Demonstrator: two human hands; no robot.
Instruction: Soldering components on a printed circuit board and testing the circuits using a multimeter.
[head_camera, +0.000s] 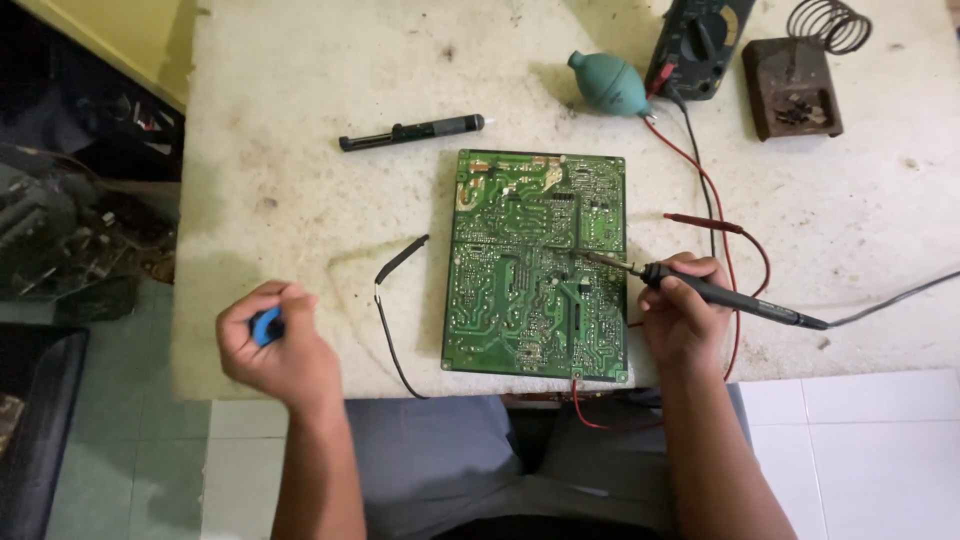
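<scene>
Glossy green lacquer gleams on the flat rectangular circuit board (537, 265), dotted with dull solder. The pale stone-like table (300, 120) looks rough, stained and matt. The slim black soldering iron (715, 293) shows a matt plastic grip and a dull metal tip. The teal rubber blower bulb (610, 83) looks smooth, softly matt.

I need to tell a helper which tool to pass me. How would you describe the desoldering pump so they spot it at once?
Start at the green circuit board in the middle of the worn white table. Just beyond its far left corner lies the desoldering pump, a slim dark tube with a pale tip, unlike the round teal blower bulb nearby.
</scene>
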